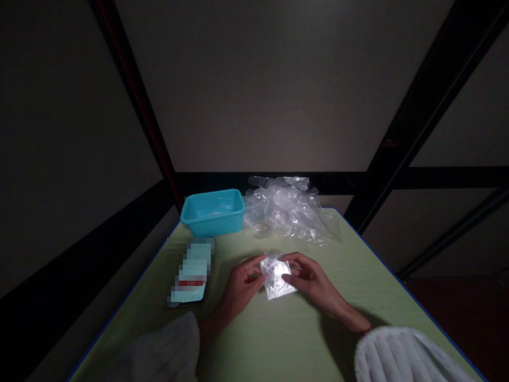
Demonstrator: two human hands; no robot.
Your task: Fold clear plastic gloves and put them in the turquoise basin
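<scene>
A small, shiny clear plastic packet [278, 281] is held between my two hands above the middle of the table. My left hand [244, 281] pinches its left edge between thumb and fingers. On the other side, my right hand [308, 276] grips the packet's right edge the same way. The packet looks flat and roughly square, with a crumpled top; what is inside it is too glary to tell. Beyond my hands lies a loose heap of clear crinkled plastic [284, 207].
A turquoise plastic basin [217, 225] stands at the table's back left corner. In front of it, left of my hands, lies a phone-like device [193, 273] with a blurred-out screen. The pale green table [270, 339] has blue edges, and a wall rises behind it.
</scene>
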